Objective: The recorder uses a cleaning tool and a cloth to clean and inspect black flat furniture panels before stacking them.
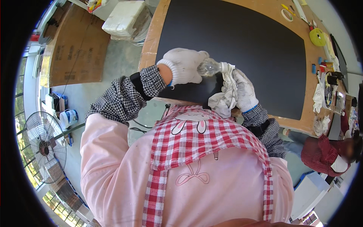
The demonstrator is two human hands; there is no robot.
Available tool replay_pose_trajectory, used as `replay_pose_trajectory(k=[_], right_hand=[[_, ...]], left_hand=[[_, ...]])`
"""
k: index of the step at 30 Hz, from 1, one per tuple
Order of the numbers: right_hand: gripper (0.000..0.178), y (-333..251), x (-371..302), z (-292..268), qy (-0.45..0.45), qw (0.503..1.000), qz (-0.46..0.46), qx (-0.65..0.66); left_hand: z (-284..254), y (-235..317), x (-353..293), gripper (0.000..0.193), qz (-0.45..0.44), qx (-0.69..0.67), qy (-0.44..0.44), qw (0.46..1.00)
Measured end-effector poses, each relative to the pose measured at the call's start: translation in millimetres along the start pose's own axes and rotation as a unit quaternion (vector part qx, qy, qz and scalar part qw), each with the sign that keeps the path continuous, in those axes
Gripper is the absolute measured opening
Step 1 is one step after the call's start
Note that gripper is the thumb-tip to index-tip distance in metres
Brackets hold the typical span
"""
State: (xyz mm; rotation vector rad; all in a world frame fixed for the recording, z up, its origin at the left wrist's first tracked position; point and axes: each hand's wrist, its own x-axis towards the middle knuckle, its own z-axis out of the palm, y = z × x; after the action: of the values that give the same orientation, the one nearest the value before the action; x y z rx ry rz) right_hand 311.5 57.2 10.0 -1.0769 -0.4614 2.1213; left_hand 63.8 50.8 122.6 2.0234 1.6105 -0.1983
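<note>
My left hand (185, 65), in a white knitted glove, is wrapped round a clear plastic bottle (210, 68) that lies nearly level, its neck toward the right. A crumpled white cloth (228, 90) hangs from my right hand (245, 90), also gloved in white. The upper end of the cloth meets the bottle's mouth; whether it covers the opening I cannot tell. Both hands are over the near edge of a large matte black panel (245, 41). Beneath the panel is a brown-covered table (150, 39).
Along the table's right side are a tape roll (286, 15), a yellow-green round object (317, 37) and a white cloth or glove (317, 97). Another person (325, 155) is at the right. Leftward stand a wrapped white stack (124, 19), a cardboard-covered block (77, 53), a bucket (69, 118) and a fan (44, 147).
</note>
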Motion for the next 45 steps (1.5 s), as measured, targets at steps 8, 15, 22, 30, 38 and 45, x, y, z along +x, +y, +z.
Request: replay_pose_trajectory(k=[8, 15, 22, 30, 38, 45], right_hand=[[0.036, -96, 74, -34, 0.147, 0.606, -0.361, -0.693], [0.024, -89, 84, 24, 0.081, 0.454, -0.191, -0.866], [0.019, -81, 82, 24, 0.018, 0.422, -0.245, -0.873], [0.023, -118, 73, 36, 0.094, 0.912, -0.394, -0.07], [0.022, -63, 94, 35, -0.099, 0.644, -0.361, -0.668], [0.054, -16, 90, 77, 0.027, 0.58, -0.396, -0.711]], left_hand=[[91, -56, -5, 0.078, -0.085, -0.363, 0.266, 0.889], [129, -73, -8, 0.085, -0.124, -0.523, 0.332, 0.775], [147, -90, -1, 0.086, -0.125, -0.505, 0.346, 0.781], [147, -91, -10, 0.083, -0.103, -0.444, 0.337, 0.824], [150, -96, -4, 0.074, -0.101, -0.458, 0.32, 0.823], [146, -89, -9, 0.073, -0.115, -0.438, 0.351, 0.82]])
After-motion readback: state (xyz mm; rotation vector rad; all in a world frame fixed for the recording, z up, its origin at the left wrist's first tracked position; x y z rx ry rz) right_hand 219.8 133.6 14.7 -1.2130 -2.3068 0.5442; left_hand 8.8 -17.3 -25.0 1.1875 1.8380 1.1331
